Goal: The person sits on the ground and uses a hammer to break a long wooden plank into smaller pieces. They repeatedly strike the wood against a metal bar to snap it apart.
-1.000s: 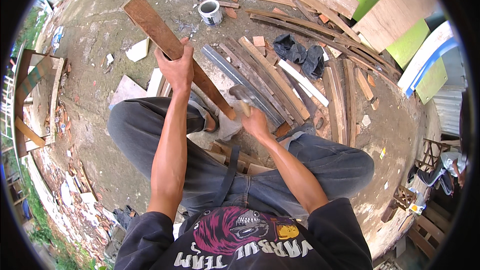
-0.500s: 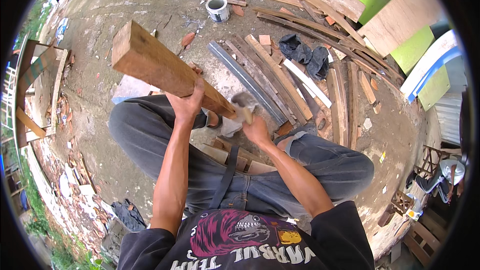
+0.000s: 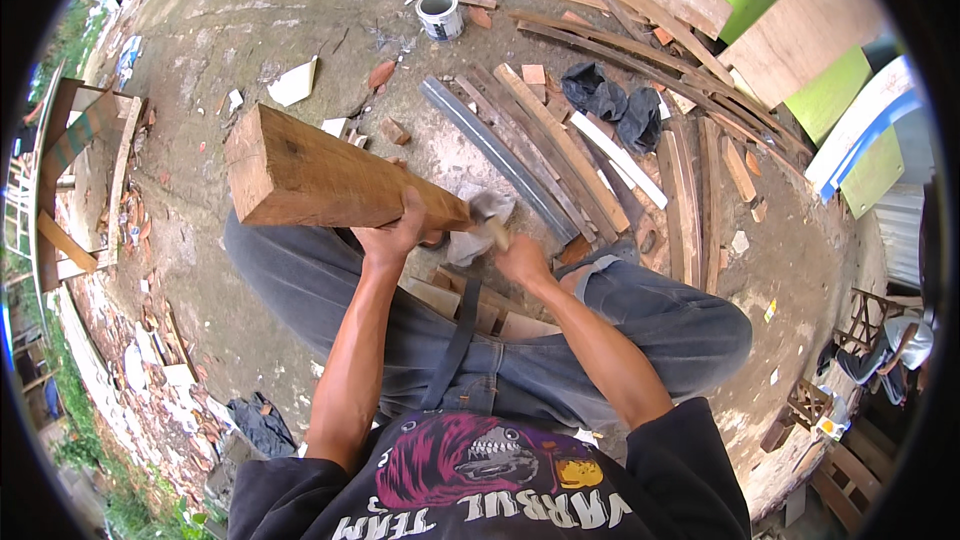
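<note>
My left hand (image 3: 398,237) grips a thick brown wooden beam (image 3: 320,178) from below, its cut end raised toward the camera and tilted up to the left. The beam's far end drops down between my knees. My right hand (image 3: 520,258) is closed around the wooden handle of a hammer (image 3: 485,215), whose grey head sits right beside the beam's lower end. I am crouched in grey trousers over several short wooden blocks (image 3: 455,302) on the ground.
Long planks and slats (image 3: 560,145) lie on the concrete ahead, with a grey metal strip (image 3: 490,155) and dark cloth (image 3: 610,100). A white paint can (image 3: 440,12) stands further off. A wooden frame (image 3: 75,170) is at left, boards lean at right.
The beam's near end has swung up and toward the camera, looking much larger now. My left hand slid lower along it. The right hand with the hammer stays near the beam's lower end.
</note>
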Tool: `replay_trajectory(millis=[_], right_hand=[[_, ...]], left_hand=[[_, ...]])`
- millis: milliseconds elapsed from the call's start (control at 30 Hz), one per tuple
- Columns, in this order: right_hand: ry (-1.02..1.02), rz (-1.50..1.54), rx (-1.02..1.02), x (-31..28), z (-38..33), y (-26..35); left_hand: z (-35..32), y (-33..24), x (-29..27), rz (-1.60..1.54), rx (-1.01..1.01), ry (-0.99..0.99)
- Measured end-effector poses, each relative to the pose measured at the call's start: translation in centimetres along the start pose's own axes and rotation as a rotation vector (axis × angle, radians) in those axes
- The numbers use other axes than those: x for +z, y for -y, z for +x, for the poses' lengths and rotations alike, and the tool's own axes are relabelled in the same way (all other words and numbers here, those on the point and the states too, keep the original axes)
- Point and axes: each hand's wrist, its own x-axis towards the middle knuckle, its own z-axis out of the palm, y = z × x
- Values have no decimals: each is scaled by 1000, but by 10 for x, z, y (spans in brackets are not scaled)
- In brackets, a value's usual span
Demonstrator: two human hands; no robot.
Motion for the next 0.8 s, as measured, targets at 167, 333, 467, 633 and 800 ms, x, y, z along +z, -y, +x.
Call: replay_trajectory(millis=[167, 333, 467, 633, 800], right_hand=[[158, -266, 188, 23, -7, -58], [-207, -13, -122, -19, 12, -14], [-164, 40, -24, -14, 1, -13], [-104, -80, -45, 15, 3, -40], [-179, -20, -60, -15, 5, -4]], left_hand=[[-8, -7, 6, 100, 36, 30], [-10, -9, 27, 44, -8, -37], [-8, -14, 34, 142, -27, -76], [-7, -20, 43, 199, -38, -107], [-4, -23, 46, 243, 6, -104]])
